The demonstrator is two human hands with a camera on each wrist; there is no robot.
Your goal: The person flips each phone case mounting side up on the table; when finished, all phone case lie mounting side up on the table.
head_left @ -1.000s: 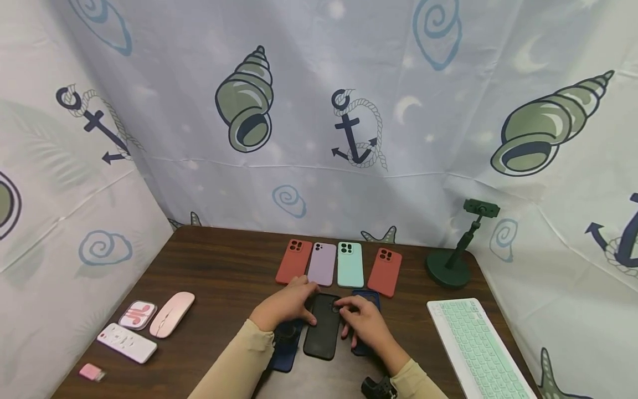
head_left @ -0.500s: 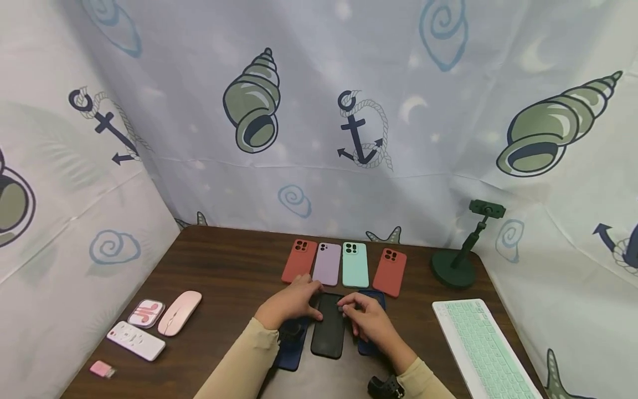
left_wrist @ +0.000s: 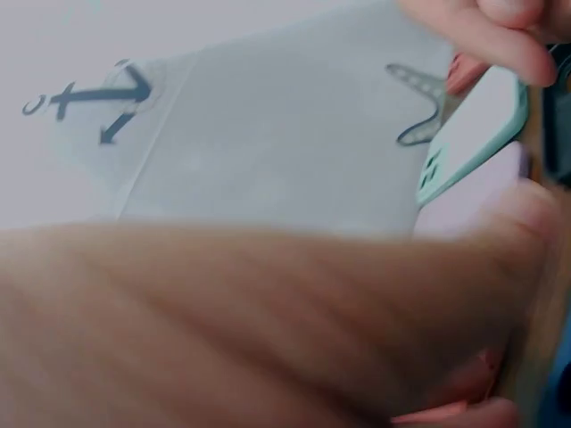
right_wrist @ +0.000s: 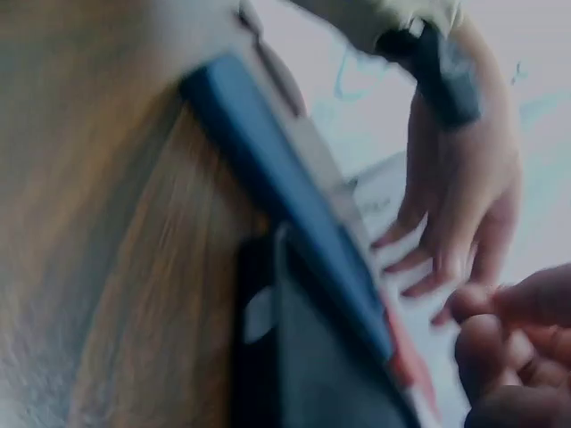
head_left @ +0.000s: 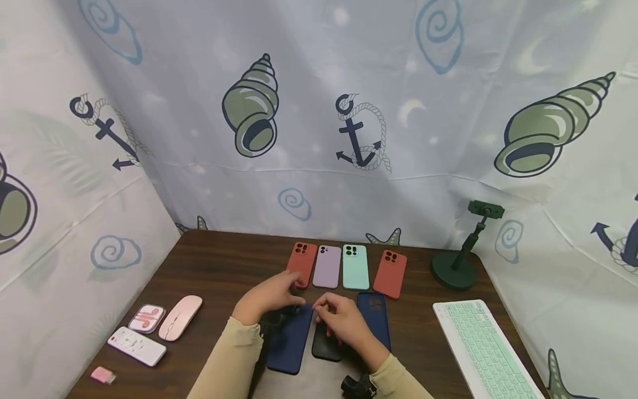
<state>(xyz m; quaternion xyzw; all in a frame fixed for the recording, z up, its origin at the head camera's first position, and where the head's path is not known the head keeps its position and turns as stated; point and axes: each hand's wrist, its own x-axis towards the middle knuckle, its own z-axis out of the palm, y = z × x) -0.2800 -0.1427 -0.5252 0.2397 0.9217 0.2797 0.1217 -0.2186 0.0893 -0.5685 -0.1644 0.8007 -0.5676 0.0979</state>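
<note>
Black phone case (head_left: 326, 346) lying between a left navy phone case (head_left: 290, 350) and a right navy phone case (head_left: 376, 321).
The left hand (head_left: 268, 297), fingers loosely bent, looks empty left of it; the right hand (head_left: 345, 321) is over its far end, fingertips gathered, any hold impossible to tell. Side-by-side spacing probably keeps each distinct; no brand or writing is legible.
</note>
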